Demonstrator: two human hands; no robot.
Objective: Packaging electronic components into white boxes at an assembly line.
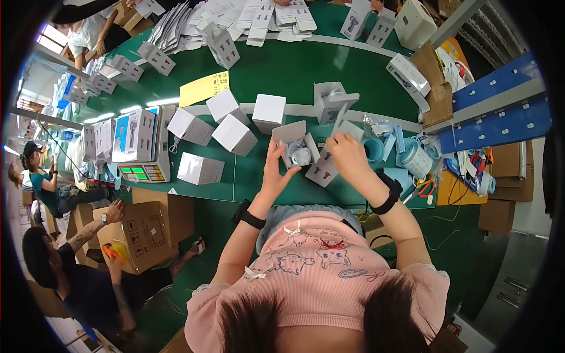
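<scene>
My left hand [273,170] curves around the side of a small open white box [283,133], thumb and fingers on its near and left sides. Inside that box sits a clear-wrapped, rounded pale item [301,155]. My right hand [351,157] is closed, its fingertips pinched just above a white printed box [322,169]; what they grip is hard to make out, though a thin pale flat piece [341,116] rises from beside them. Behind stands another open white box [322,110] with a wrapped item in it. Several closed white boxes [234,134] stand left of my left hand.
Blue tape rolls [373,150], a clear tub [416,160] and red-handled scissors [425,188] lie at right. Left are a scale [144,172] with printed boxes and a yellow sheet [203,88]. Flattened cartons pile far back. A person [76,276] handles a brown carton [141,235] at lower left.
</scene>
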